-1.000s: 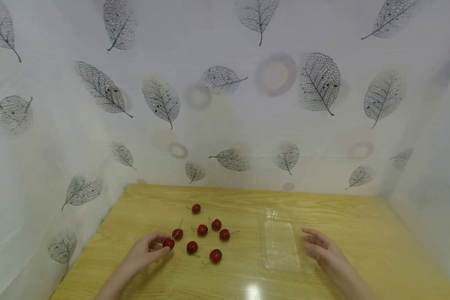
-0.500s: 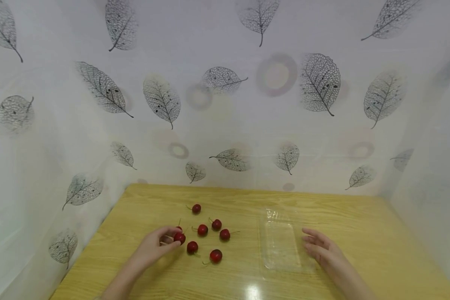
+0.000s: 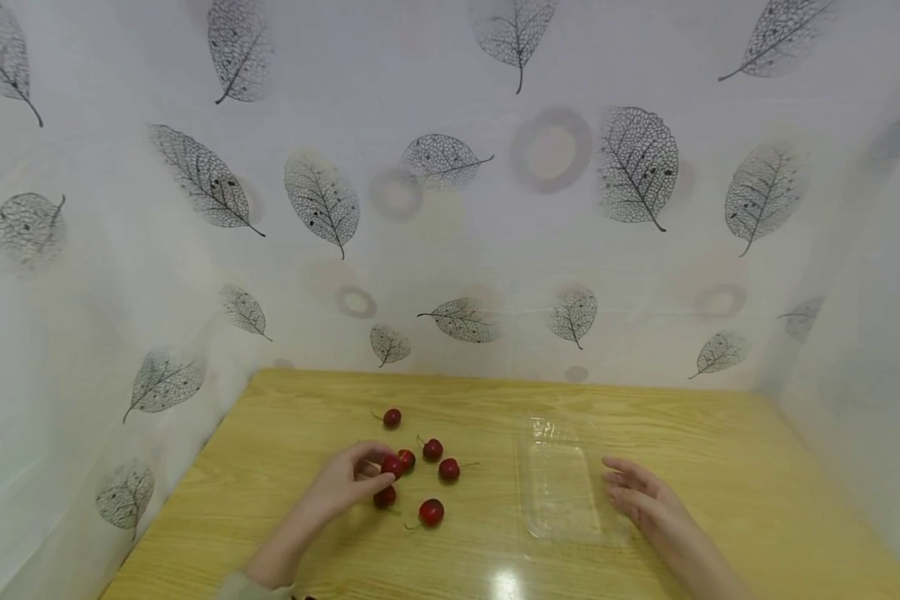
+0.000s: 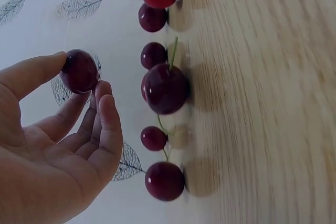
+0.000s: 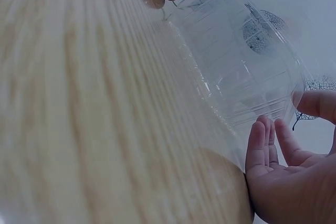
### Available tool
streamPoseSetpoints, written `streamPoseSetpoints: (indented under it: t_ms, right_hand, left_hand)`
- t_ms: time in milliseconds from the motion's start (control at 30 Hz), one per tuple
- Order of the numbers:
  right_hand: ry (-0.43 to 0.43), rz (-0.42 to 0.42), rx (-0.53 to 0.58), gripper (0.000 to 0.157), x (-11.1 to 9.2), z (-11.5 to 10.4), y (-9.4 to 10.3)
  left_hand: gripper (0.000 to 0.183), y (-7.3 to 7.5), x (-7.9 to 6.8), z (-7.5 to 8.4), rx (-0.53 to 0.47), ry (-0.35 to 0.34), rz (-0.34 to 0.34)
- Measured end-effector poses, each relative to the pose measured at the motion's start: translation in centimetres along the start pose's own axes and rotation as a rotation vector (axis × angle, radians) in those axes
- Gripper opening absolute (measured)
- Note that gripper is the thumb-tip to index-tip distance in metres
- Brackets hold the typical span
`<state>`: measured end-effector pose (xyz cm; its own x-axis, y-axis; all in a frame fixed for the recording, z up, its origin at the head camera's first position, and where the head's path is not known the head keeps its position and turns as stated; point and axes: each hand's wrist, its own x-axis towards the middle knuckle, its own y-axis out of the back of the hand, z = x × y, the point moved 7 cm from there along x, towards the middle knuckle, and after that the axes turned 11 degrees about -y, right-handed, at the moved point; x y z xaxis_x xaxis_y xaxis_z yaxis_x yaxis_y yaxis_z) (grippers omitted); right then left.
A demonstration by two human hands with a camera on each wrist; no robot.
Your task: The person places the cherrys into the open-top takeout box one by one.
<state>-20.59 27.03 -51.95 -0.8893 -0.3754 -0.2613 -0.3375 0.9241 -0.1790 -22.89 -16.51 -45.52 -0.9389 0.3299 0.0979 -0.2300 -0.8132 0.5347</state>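
My left hand point(image 3: 352, 479) pinches a dark red cherry point(image 4: 80, 71) between the thumb and fingertips. In the left wrist view this cherry stands apart from the table surface. The hand hovers over the scattered cherries, partly covering them in the head view. A clear plastic container point(image 3: 562, 492) lies right of the cherries. At its right side is my right hand point(image 3: 648, 500), with fingers extended. Close up, the thumb point(image 5: 310, 103) and fingertips lie right at the container's rim and wall, and the hand's edge is low by the tabletop.
Several cherries with stems lie on the wooden table point(image 3: 682, 433), among them one at the back point(image 3: 392, 418), one nearest the front point(image 3: 431, 512) and one towards the container point(image 3: 449, 470). Behind the table hangs a pale leaf-patterned curtain point(image 3: 450, 250).
My left hand has moved to the right with its pinched cherry, passing over another cherry and now overlapping the middle of the group. My right hand and the container have stayed in place.
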Motion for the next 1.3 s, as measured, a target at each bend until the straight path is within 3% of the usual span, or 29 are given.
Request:
streamPoseSetpoints:
  t_ms: [233,633,833,1067,1300]
  right_hand:
    - [0.001,-0.021,0.009,0.044,0.2,0.0,0.0]
    - [0.005,-0.033,0.033,0.047,0.3,0.1,-0.1]
    - [-0.008,-0.028,0.03,0.046,0.2,0.1,0.0]
    - [0.014,-0.06,0.033,0.047,0.2,0.1,-0.1]
    - [-0.001,-0.046,0.037,0.047,0.2,0.2,0.0]
  left_hand:
    - [0.038,-1.5,1.2,0.5,-0.033,0.005,-0.025]
    - [0.033,-4.3,3.6,2.5,-0.099,-0.117,-0.076]
    - [0.035,-6.0,4.9,3.2,-0.093,-0.09,-0.094]
    - [0.034,-8.0,6.3,3.9,-0.178,-0.067,-0.134]
    - [0.03,-9.2,7.0,5.1,-0.201,-0.061,-0.132]
